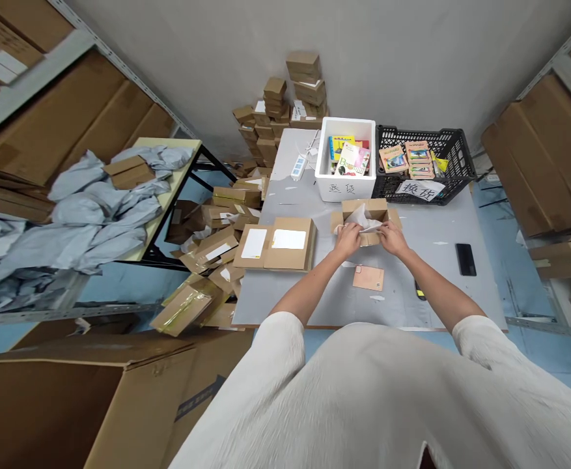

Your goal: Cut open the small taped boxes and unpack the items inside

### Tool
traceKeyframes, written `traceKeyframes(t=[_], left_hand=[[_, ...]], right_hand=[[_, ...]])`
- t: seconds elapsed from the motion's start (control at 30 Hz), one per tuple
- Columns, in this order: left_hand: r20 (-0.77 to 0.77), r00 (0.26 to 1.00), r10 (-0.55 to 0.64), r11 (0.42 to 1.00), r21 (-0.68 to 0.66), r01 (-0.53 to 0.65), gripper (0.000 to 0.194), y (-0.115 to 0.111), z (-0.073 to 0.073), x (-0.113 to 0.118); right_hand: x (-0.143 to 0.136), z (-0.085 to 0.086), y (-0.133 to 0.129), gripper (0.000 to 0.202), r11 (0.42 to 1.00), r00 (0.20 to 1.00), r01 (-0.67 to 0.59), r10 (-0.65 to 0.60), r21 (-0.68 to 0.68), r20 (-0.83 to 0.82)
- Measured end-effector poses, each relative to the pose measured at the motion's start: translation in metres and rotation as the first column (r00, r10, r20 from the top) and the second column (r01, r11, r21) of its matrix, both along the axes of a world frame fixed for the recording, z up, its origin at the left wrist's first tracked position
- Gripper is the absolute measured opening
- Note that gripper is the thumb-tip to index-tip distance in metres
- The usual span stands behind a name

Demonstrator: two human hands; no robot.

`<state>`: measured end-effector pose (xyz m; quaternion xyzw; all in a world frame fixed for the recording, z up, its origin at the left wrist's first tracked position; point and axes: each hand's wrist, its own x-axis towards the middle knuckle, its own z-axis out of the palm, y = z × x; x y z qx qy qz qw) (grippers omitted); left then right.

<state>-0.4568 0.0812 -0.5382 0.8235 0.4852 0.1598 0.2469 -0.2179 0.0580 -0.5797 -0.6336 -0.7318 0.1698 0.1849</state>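
Observation:
A small open cardboard box [367, 207] stands on the grey-topped table, its flaps spread. Crumpled white wrapping [364, 218] lies in its opening; anything beneath is hidden. My left hand [348, 240] is closed on the wrapping at the box's near left side. At the near right corner, my right hand [392, 238] pinches the wrapping's right edge, close to a flap. Flat on the table below the box is a peach-coloured card or thin packet [368, 277] with a small dark square printed on it.
Two labelled cardboard boxes [289, 244] sit to the left. Behind stand a white bin [345, 189] of books and a black crate [424, 195] of small packs. A phone [465, 259] lies at right, a power strip [299, 167] at back left. Parcels [217, 247] pile beside the table.

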Motion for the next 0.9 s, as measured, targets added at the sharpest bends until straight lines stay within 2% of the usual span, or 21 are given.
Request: traceKeyframes(t=[0.17, 0.3, 0.47, 0.63, 0.8, 0.9], left_hand=[[0.035, 0.999, -0.031, 0.999, 0.022, 0.030, 0.041, -0.026, -0.001, -0.001], [0.066, 0.994, -0.086, 0.996, 0.002, 0.086, 0.039, -0.057, -0.011, -0.001], [0.002, 0.992, -0.127, 0.981, -0.149, 0.126, 0.039, -0.099, -0.043, -0.006], [-0.099, 0.992, -0.078, 0.938, -0.345, 0.039, 0.035, -0.124, -0.079, -0.011], [-0.144, 0.988, -0.059, 0.881, -0.472, -0.017, 0.047, -0.136, -0.105, -0.010], [-0.167, 0.984, -0.054, 0.866, -0.499, -0.038, 0.049, -0.140, -0.115, -0.009]], right_hand=[[0.005, 0.003, -0.030, 0.037, 0.999, 0.998, 0.020, -0.017, 0.047, -0.061], [0.010, -0.004, -0.060, 0.039, 0.998, 0.989, 0.068, -0.066, 0.011, -0.130], [0.014, -0.029, -0.100, 0.039, 0.968, 0.980, 0.110, -0.144, -0.227, -0.139], [0.003, -0.062, -0.133, 0.037, 0.885, 0.963, 0.146, -0.229, -0.442, -0.140], [-0.014, -0.092, -0.148, 0.048, 0.845, 0.917, 0.231, -0.354, -0.482, -0.181], [-0.021, -0.104, -0.151, 0.053, 0.856, 0.904, 0.269, -0.383, -0.441, -0.191]])
